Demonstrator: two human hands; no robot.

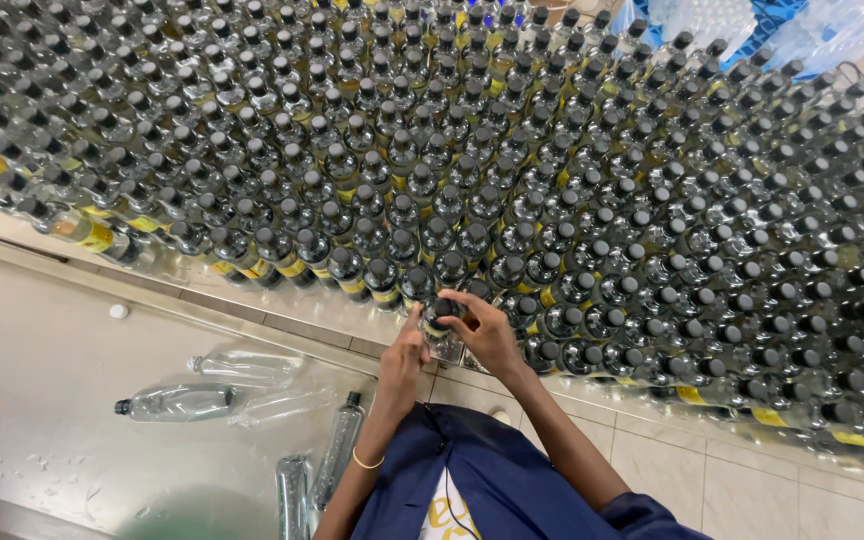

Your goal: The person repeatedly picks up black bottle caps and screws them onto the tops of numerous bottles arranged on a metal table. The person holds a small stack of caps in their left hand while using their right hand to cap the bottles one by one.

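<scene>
1. The left hand (407, 352) wraps the side of a clear bottle (442, 335), fingers curled against it, a thin gold bangle (367, 462) on that wrist.
2. The right hand (484, 328) curls over the same bottle's black cap (443, 310), thumb and fingers pinched around it.
3. The held bottle sits at the near edge of a huge block of bottles (572, 180), which spreads from 9 o'clock through 12 to 3 o'clock of the hands; all stand upright, packed touching, with dark caps and some yellow labels.
4. At 8 o'clock of the hands, several clear bottles lie on their sides on a pale floor (32, 340): one capped bottle (174, 402) lies well apart, and a longer one (338, 450) lies near the left forearm.
5. A small white cap (118, 311) lies alone at 9 o'clock.
6. At 6 o'clock shows the person's blue shirt (492, 480).
7. At 1 o'clock, far off, sit blue crates (772, 20) with wrapped clear goods.
</scene>
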